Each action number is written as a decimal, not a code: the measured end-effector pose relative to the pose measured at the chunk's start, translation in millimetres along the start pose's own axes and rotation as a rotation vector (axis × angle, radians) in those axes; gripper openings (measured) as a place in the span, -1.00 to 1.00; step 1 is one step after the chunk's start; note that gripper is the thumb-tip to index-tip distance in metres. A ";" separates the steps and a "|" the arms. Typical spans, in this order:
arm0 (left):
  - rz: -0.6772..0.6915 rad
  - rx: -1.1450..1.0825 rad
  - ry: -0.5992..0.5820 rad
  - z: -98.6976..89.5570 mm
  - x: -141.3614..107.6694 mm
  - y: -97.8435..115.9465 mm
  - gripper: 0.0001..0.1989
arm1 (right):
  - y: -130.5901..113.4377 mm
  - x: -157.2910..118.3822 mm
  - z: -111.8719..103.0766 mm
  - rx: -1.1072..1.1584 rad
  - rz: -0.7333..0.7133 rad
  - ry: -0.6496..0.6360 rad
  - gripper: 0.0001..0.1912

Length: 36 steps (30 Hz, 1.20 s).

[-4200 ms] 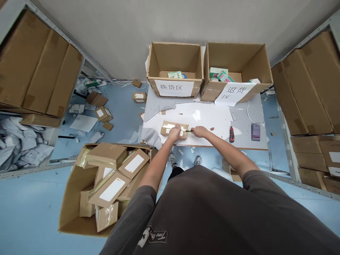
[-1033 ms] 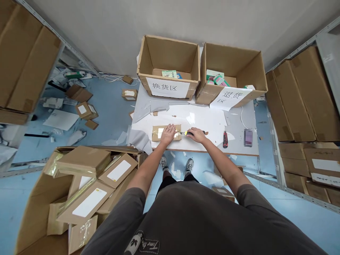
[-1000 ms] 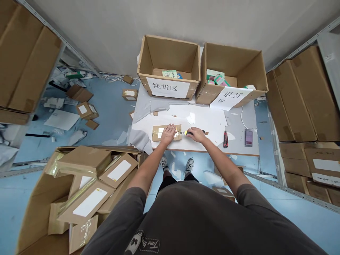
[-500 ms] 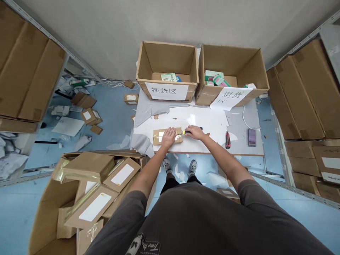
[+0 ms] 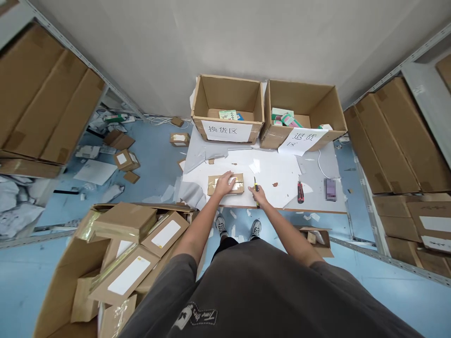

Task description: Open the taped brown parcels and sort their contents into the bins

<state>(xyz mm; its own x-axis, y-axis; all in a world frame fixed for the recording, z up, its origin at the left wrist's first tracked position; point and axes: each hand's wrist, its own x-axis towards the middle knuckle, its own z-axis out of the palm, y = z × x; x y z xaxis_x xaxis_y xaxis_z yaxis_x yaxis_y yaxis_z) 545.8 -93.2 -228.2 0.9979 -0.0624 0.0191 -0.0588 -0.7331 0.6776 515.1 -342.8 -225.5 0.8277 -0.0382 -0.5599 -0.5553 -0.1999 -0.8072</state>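
A small taped cardboard box [image 5: 239,184] with a white label lies on the white-covered table near its front edge. My left hand [image 5: 224,183] rests on top of it, fingers stretched across the label and partly hiding it. To the right of the box, my right hand [image 5: 258,196] is closed around a yellow and black utility knife [image 5: 256,187]. The blade end points away from me, and the knife is apart from the box. Farther right on the table lies a red and black tool [image 5: 300,192], untouched.
Two open cartons with handwritten paper signs, one left [image 5: 229,105] and one right [image 5: 305,105], stand at the table's back, holding small packets. A large carton [image 5: 66,281] of parcels is at my lower left. A purple pixelated item [image 5: 330,189] lies at the table's right. Shelves flank both sides.
My right hand has drawn the knife away from the box toward the table's front edge, turning it from sideways to pointing away. My left hand stays on the box. The view has shifted slightly.
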 end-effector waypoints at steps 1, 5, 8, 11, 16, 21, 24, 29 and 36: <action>-0.001 0.020 -0.016 -11.4 2.8 -5.9 -0.52 | 3.9 -4.9 17.1 0.079 0.050 -0.014 -0.35; 0.005 0.174 -0.181 -53.5 -5.3 -34.4 -0.17 | 10.4 -11.2 63.9 0.199 0.116 -0.002 -0.29; -0.036 0.252 -0.304 -64.1 -29.8 -43.4 0.07 | 9.5 -2.3 72.1 0.165 0.098 0.092 -0.34; -0.116 0.323 -0.307 -50.5 -59.4 -32.0 0.15 | 1.9 15.8 68.9 0.053 -0.032 0.142 -0.38; -0.321 0.271 -0.192 7.5 -98.0 18.0 0.33 | -23.2 51.1 65.5 -0.093 -0.100 0.167 -0.45; -0.506 0.148 -0.069 45.0 -106.4 49.4 0.31 | -23.8 52.6 55.9 0.035 0.006 0.186 -0.46; -0.523 0.038 -0.020 38.5 -104.2 40.9 0.24 | -3.2 32.3 41.6 0.135 0.030 0.139 -0.43; -0.550 -0.347 0.032 22.2 -98.4 2.9 0.11 | 33.3 -3.0 26.6 0.169 0.090 0.109 -0.35; -0.699 -0.525 -0.139 46.4 -112.0 -22.4 -0.15 | 36.1 -13.6 33.7 0.072 0.029 0.096 -0.44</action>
<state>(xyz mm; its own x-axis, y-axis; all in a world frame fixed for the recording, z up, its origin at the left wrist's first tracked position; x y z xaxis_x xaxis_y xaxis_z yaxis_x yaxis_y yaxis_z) 434.0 -101.2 -279.7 0.7864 0.1766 -0.5919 0.6177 -0.2309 0.7518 481.0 -316.5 -253.4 0.8133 -0.1368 -0.5656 -0.5806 -0.1265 -0.8043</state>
